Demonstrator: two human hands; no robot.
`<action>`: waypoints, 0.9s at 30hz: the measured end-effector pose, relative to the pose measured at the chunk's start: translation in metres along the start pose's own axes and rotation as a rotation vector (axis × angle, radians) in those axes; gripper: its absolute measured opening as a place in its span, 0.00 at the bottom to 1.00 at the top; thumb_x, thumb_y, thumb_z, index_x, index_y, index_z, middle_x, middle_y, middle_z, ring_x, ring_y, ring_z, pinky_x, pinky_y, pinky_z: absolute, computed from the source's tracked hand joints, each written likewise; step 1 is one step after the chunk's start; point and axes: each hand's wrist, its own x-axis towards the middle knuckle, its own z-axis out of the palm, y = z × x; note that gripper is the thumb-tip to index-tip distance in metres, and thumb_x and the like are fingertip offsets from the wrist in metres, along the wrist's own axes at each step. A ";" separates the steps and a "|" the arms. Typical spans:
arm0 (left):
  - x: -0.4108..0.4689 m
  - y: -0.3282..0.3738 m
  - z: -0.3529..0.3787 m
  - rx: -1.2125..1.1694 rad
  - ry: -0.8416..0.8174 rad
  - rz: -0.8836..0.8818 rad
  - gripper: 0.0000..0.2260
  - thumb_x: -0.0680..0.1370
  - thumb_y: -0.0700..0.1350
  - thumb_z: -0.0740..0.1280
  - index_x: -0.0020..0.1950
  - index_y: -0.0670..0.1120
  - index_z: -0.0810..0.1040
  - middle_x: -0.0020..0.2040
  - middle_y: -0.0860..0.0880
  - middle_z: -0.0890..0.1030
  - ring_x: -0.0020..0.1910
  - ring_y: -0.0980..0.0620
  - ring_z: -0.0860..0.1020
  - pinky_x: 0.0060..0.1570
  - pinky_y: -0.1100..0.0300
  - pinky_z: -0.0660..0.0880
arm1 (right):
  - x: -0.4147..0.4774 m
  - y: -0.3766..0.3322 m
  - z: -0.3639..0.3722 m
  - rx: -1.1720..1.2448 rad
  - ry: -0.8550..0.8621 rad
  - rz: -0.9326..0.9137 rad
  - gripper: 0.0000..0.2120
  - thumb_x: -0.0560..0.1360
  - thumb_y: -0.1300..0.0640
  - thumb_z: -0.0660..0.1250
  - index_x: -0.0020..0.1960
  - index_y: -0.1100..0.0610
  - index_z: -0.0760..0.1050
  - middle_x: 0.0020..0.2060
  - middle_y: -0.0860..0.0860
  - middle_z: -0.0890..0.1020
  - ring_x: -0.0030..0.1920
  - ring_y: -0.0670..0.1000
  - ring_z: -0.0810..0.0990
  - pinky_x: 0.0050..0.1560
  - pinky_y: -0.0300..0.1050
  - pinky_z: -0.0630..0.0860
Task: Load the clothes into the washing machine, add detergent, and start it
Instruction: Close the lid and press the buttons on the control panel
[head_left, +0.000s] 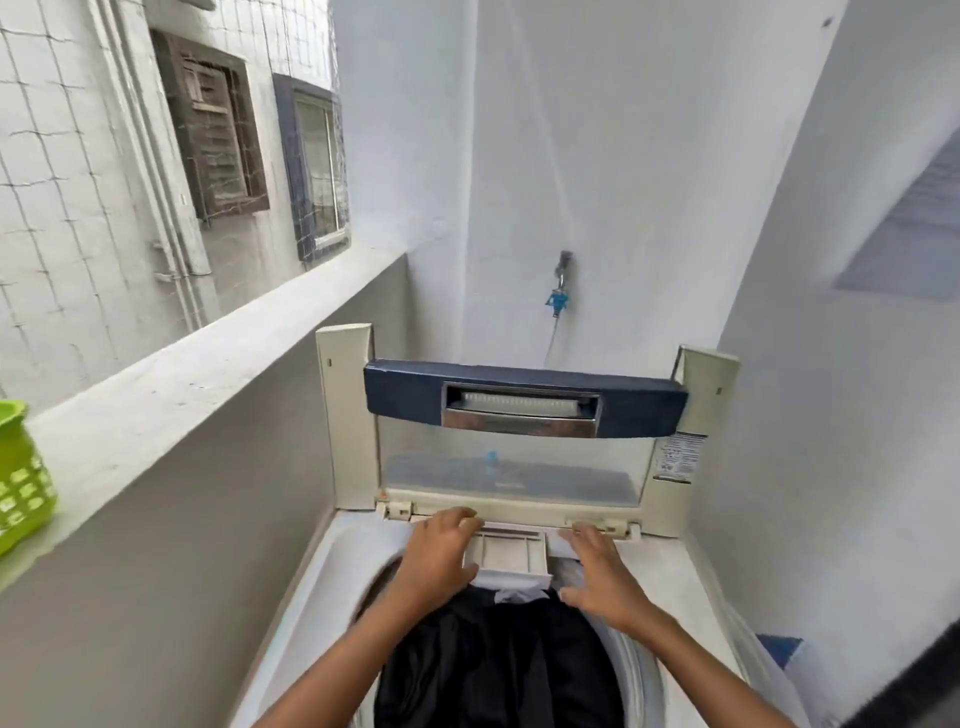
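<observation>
Nearest, two bare forearms reach forward over the open tub of the washing machine (332, 551), whose drum is already heaped with dark clothes (498, 654), a paler piece showing at the far side of the heap. Both hands meet at the machine's back rim, on either side of the detergent drawer (511, 551), a pale, shallow tray divided into compartments that juts out from under the hinge line and overhangs the laundry. That tray's long axis runs across the machine, left to right, and its open face points upward, which suits pouring from above. The left hand (441, 551) has its fingers curled over the drawer's left end, thumb beneath, apparently holding it; the right hand (602, 566) is spread flat and loose beside the right end, and whether it touches the tray cannot be told. By the look of it, the pair are steadying or sliding the drawer, so loading seems done and the detergent step is in hand. No detergent container shows clearly. Behind the hands the lid (524, 405) stands folded upright against the wall, its dark blue handle bar uppermost, keeping the opening free. Farther back a tap (563, 265) with a blue fitting sits on the white wall. A green basket (21, 478) rests on the ledge at far left.
</observation>
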 end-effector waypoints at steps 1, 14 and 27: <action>0.007 -0.001 0.011 0.048 -0.033 -0.015 0.30 0.73 0.49 0.65 0.74 0.51 0.60 0.74 0.51 0.62 0.73 0.54 0.61 0.70 0.58 0.59 | 0.001 0.008 0.006 -0.078 0.026 -0.001 0.39 0.71 0.51 0.67 0.76 0.51 0.51 0.76 0.51 0.49 0.76 0.52 0.49 0.72 0.45 0.57; 0.037 -0.007 0.066 0.228 -0.083 -0.117 0.48 0.72 0.55 0.69 0.76 0.48 0.35 0.78 0.47 0.38 0.77 0.44 0.40 0.73 0.43 0.38 | 0.027 0.042 0.037 -0.337 0.077 0.032 0.48 0.72 0.47 0.66 0.76 0.53 0.34 0.75 0.54 0.34 0.75 0.57 0.32 0.74 0.53 0.36; 0.025 -0.021 0.054 0.332 0.039 -0.158 0.49 0.43 0.62 0.80 0.61 0.44 0.79 0.59 0.44 0.81 0.59 0.44 0.80 0.60 0.39 0.72 | 0.052 0.021 0.044 -0.454 0.092 -0.014 0.45 0.74 0.44 0.64 0.76 0.55 0.37 0.77 0.56 0.39 0.76 0.59 0.37 0.73 0.57 0.33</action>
